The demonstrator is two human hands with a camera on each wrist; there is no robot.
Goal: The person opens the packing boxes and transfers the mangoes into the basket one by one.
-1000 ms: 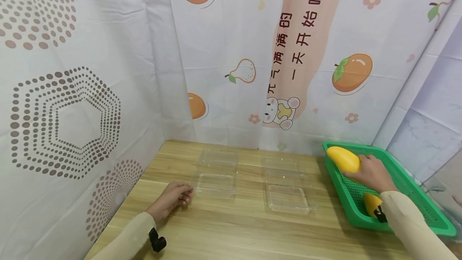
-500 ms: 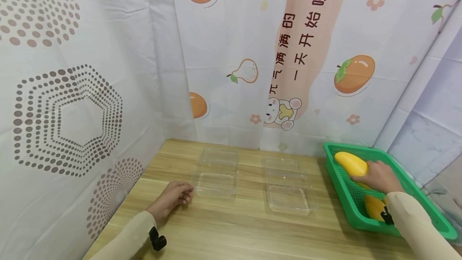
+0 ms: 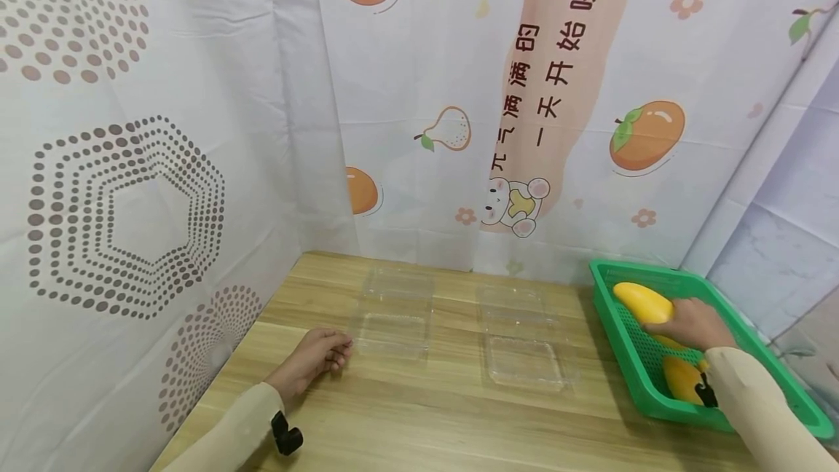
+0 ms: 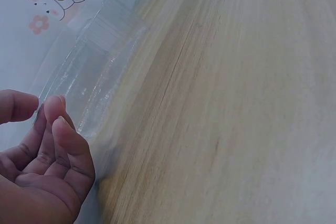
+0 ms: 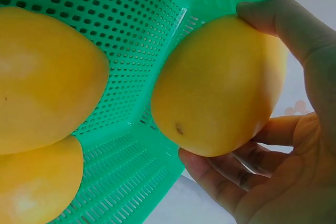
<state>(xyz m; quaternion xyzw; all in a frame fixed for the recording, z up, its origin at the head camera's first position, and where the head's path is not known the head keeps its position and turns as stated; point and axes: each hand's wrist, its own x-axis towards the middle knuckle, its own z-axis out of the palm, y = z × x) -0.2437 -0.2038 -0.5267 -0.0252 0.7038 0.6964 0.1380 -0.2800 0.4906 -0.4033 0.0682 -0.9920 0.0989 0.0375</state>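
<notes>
A yellow mango [image 3: 644, 303] is in my right hand [image 3: 695, 323], over the green basket [image 3: 623, 355]. In the right wrist view the thumb lies along one side of that mango [image 5: 215, 87] and the fingers curl round the other. Two more mangoes show at the left of this view, the larger mango [image 5: 47, 82] overlapping the lower mango [image 5: 37, 182]. My left hand [image 3: 317, 355] rests on the table, loosely curled, its fingertips right at the corner of a clear plastic box [image 3: 393, 326]. In the left wrist view, thumb and fingertips stand slightly apart at the box's edge.
A second clear plastic box [image 3: 524, 359], its lid folded back, lies between the first box and the basket. The wooden table [image 3: 419, 414] ends against a printed curtain [image 3: 406, 202] at the back, with another dotted curtain [image 3: 249, 166] along the left.
My right hand has moved right and slightly down with the mango, lower over the basket. The left hand stays in place. The head view has shifted slightly.
</notes>
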